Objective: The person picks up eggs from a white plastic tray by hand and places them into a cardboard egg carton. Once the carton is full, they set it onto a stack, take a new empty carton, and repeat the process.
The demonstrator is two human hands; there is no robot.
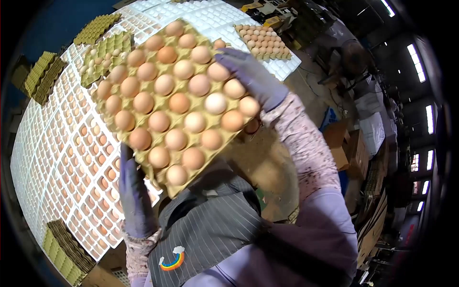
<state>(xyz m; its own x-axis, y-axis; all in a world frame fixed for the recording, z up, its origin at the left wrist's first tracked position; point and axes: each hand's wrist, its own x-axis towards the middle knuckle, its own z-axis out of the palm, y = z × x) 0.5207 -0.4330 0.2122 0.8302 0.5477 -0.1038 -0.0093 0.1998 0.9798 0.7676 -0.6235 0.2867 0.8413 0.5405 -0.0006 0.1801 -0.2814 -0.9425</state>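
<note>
The egg tray [178, 190], yellow-brown cardboard, is held up in the air above the counter [205, 16], tilted, filling the middle of the head view; brown eggs [179, 103] sit in nearly all its cups, with one paler egg toward 3 o'clock. The left hand [134, 196], in a purple glove, holds the tray's edge at 7 o'clock, its grip closed on the rim with the fingers running up under the cardboard; the right hand [251, 76], gloved alike, holds the opposite edge at 2 o'clock, fingers laid over the rim and touching the outer eggs. A patterned sleeve [306, 143] runs from that hand down toward 5 o'clock.

White trays [57, 158] cover the counter from 8 o'clock round to 12 o'clock; many of their cells hold eggs. A greenish tray [103, 55], partly filled, lies at 10 o'clock just beyond the held one; a second full tray [265, 42] lies at 1 o'clock near the counter's far edge. Stacks of empty cardboard trays [43, 76] stand at 9 o'clock, and more at 7 o'clock. A striped apron [210, 225] with a rainbow patch [172, 260] shows at 6 o'clock; cardboard boxes [342, 143] stand at 3 o'clock, well apart from the counter.
</note>
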